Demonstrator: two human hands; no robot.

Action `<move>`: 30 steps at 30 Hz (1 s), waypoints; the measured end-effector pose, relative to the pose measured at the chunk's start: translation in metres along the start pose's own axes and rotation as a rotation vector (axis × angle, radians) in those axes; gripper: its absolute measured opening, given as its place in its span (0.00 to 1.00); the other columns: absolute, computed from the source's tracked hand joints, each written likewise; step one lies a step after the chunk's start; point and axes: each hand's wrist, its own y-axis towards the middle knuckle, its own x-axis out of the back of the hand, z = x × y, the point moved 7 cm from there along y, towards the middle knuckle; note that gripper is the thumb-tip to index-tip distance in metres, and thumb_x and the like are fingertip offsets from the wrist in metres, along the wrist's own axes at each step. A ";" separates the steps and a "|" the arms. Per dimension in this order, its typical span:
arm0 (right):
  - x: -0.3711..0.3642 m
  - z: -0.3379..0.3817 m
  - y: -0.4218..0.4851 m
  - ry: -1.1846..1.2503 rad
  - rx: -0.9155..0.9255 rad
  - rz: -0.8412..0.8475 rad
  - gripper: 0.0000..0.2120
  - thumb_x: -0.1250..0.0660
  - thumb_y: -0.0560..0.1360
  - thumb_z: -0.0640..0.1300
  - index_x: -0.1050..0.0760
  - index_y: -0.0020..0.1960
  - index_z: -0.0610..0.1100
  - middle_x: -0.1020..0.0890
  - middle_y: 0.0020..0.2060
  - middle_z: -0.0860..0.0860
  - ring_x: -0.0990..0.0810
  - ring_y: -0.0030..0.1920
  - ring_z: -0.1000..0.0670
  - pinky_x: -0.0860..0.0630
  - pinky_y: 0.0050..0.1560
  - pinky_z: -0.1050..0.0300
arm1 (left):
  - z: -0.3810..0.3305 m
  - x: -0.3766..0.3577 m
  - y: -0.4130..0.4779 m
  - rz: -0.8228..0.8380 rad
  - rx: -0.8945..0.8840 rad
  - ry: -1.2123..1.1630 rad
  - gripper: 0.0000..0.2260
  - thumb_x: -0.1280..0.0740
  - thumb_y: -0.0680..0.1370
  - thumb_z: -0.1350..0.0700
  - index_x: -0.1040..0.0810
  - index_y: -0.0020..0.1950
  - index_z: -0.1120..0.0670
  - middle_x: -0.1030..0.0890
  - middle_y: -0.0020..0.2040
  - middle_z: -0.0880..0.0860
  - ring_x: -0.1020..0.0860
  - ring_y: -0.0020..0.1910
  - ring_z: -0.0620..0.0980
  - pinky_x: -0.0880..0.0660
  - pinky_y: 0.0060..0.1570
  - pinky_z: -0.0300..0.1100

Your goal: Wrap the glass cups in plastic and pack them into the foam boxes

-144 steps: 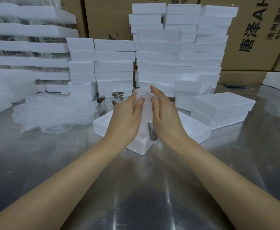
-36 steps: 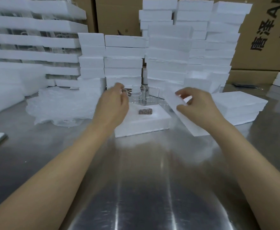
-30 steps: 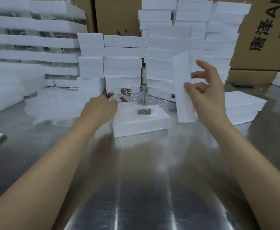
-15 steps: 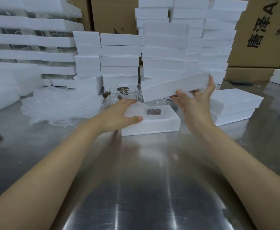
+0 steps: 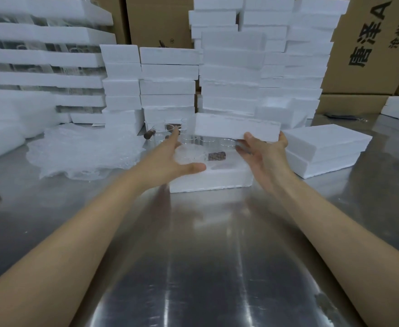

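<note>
The step in hand looks like closing the open foam box point(image 5: 212, 181), which sits on the steel bench point(image 5: 205, 256) with a wrapped glass cup point(image 5: 190, 154) lying in its left recess. A dark brown patch point(image 5: 216, 156) shows beside the cup.

The right hand point(image 5: 264, 159) pinches the foam lid point(image 5: 236, 129) at its right end, thumb on the near edge and fingers behind. The lid is level, above and slightly behind the box. The left hand point(image 5: 170, 159) is spread wide and holds nothing. It hovers over the box's left end, just short of the lid.

To do this well, the left hand should take the lid's free end, since foam held by one end may flex or crack. Then line up both long edges with the box rim and lower the lid flat. Press evenly, and check that no plastic is caught on the rim.

Bare glass cups point(image 5: 160, 131) stand just behind the box. Loose plastic sheets point(image 5: 82, 149) lie to its left.
</note>
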 end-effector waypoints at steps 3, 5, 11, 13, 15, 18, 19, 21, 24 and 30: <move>-0.016 0.004 -0.005 -0.006 -0.013 0.141 0.38 0.33 0.72 0.26 0.49 0.73 0.46 0.18 0.51 0.45 0.18 0.52 0.46 0.24 0.60 0.46 | -0.008 0.007 0.000 -0.110 -0.001 -0.252 0.56 0.38 0.60 0.22 0.62 0.78 0.43 0.41 0.74 0.39 0.41 0.68 0.36 0.42 0.65 0.39; -0.025 0.008 -0.008 -0.011 -0.054 0.217 0.32 0.33 0.73 0.31 0.44 0.70 0.46 0.19 0.50 0.45 0.17 0.50 0.45 0.22 0.58 0.48 | -0.013 0.015 0.001 -0.196 -0.024 -0.331 0.54 0.40 0.60 0.20 0.62 0.77 0.40 0.48 0.76 0.37 0.45 0.66 0.32 0.45 0.64 0.39; -0.016 0.015 -0.003 -0.091 -0.142 0.141 0.06 0.38 0.78 0.46 0.26 0.52 0.46 0.19 0.47 0.50 0.21 0.49 0.49 0.25 0.50 0.56 | -0.003 0.022 0.002 -0.170 -0.017 -0.386 0.42 0.31 0.64 0.31 0.45 0.73 0.40 0.36 0.51 0.23 0.33 0.42 0.15 0.36 0.43 0.26; -0.011 0.005 -0.001 -0.327 -0.143 0.103 0.05 0.39 0.77 0.43 0.29 0.52 0.45 0.23 0.47 0.48 0.25 0.49 0.47 0.29 0.51 0.54 | 0.005 0.020 0.002 -0.129 0.027 -0.406 0.39 0.31 0.61 0.33 0.43 0.67 0.39 0.35 0.51 0.26 0.31 0.41 0.17 0.34 0.40 0.25; -0.005 0.001 -0.001 -0.532 -0.132 0.044 0.05 0.38 0.74 0.44 0.31 0.48 0.46 0.27 0.45 0.48 0.29 0.48 0.46 0.34 0.50 0.53 | 0.013 0.018 0.004 -0.093 0.042 -0.403 0.41 0.30 0.59 0.33 0.42 0.67 0.40 0.33 0.53 0.28 0.29 0.44 0.20 0.32 0.41 0.26; 0.001 -0.003 -0.002 -0.652 -0.146 -0.003 0.07 0.37 0.71 0.47 0.35 0.46 0.49 0.29 0.44 0.51 0.29 0.45 0.50 0.34 0.46 0.55 | 0.024 0.012 0.005 -0.043 0.059 -0.395 0.41 0.25 0.60 0.37 0.38 0.68 0.47 0.28 0.60 0.37 0.27 0.59 0.32 0.30 0.53 0.29; 0.002 -0.004 -0.001 -0.663 -0.142 -0.006 0.06 0.38 0.74 0.46 0.35 0.47 0.50 0.29 0.45 0.52 0.29 0.45 0.51 0.33 0.46 0.55 | 0.027 0.009 0.006 -0.028 0.068 -0.392 0.42 0.22 0.61 0.39 0.37 0.69 0.48 0.27 0.62 0.40 0.27 0.62 0.38 0.30 0.59 0.34; 0.000 -0.006 -0.001 -0.686 -0.126 0.013 0.07 0.41 0.77 0.44 0.35 0.54 0.52 0.28 0.51 0.51 0.27 0.47 0.51 0.31 0.48 0.55 | 0.031 0.006 0.006 -0.006 0.064 -0.395 0.44 0.22 0.62 0.40 0.38 0.71 0.49 0.28 0.65 0.43 0.27 0.63 0.40 0.30 0.63 0.38; -0.008 -0.007 -0.003 -0.689 -0.117 0.064 0.15 0.45 0.79 0.42 0.35 0.65 0.52 0.29 0.59 0.49 0.27 0.56 0.49 0.31 0.56 0.55 | 0.029 0.006 0.005 0.016 0.032 -0.406 0.48 0.24 0.62 0.41 0.48 0.75 0.44 0.30 0.62 0.36 0.28 0.56 0.30 0.31 0.52 0.29; -0.012 -0.008 -0.012 -0.711 -0.152 0.142 0.19 0.48 0.82 0.44 0.39 0.72 0.51 0.31 0.66 0.48 0.30 0.61 0.49 0.30 0.53 0.58 | 0.029 0.005 0.006 0.049 0.029 -0.412 0.47 0.22 0.63 0.43 0.44 0.76 0.46 0.28 0.65 0.42 0.27 0.63 0.42 0.30 0.62 0.40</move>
